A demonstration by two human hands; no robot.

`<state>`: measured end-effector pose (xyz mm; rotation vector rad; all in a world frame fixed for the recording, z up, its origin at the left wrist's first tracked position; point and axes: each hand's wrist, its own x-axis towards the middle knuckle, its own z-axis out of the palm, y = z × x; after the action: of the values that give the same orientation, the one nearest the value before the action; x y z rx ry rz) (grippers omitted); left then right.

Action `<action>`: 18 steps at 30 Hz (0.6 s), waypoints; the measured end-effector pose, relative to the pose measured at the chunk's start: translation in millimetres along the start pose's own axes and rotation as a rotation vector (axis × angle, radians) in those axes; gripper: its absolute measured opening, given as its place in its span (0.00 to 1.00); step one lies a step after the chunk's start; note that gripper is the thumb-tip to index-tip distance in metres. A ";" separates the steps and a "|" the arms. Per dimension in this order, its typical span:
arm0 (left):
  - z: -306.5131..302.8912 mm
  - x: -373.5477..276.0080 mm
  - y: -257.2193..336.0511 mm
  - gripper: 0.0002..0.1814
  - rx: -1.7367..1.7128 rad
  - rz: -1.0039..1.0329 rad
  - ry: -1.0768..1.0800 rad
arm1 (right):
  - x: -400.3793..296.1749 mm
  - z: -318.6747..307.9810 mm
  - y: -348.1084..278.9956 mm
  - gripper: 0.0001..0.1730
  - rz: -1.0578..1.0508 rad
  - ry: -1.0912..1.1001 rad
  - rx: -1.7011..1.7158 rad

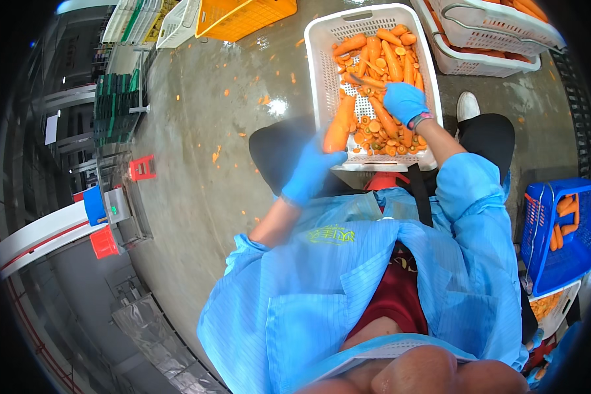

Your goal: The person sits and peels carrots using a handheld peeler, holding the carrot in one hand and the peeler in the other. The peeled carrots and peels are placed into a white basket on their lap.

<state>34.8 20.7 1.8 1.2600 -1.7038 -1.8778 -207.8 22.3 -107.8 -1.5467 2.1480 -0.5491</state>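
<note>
A white plastic crate [312,74] holds several whole carrots [393,61] and many cut carrot ends [374,126]. My left hand [308,170], in a blue glove and slightly blurred, grips the lower end of a large carrot [341,123] over the crate's near left side. Inside the crate, my right hand [405,102], also gloved in blue, is closed on a knife [367,82] whose dark blade points left over the carrots. The knife's handle is mostly hidden by the glove.
Stacked white crates of carrots [492,34] stand at the upper right. A blue crate [561,266] with carrots is at the right, by a co-worker's gloved hand [538,339]. A yellow crate [246,18] lies at the top. Carrot scraps dot the wet floor [192,147].
</note>
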 end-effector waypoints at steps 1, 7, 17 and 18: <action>-1.2 0.3 0.5 0.31 0.007 -0.022 0.016 | -0.3 2.2 -0.9 0.14 -0.040 0.043 0.025; -19.1 11.8 -10.7 0.29 -0.307 -0.161 0.034 | -46.0 21.5 -44.0 0.11 -0.341 0.098 0.160; -16.3 1.1 -1.6 0.35 0.168 0.008 -0.007 | 5.2 9.5 14.0 0.12 0.086 0.045 0.075; -13.1 1.9 -1.7 0.36 0.279 0.130 0.024 | 7.6 8.8 15.6 0.12 0.130 0.067 0.091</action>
<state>44.2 11.3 0.7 1.2281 -2.0354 -1.5869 -217.2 19.1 -124.5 -1.3475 2.2223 -0.6533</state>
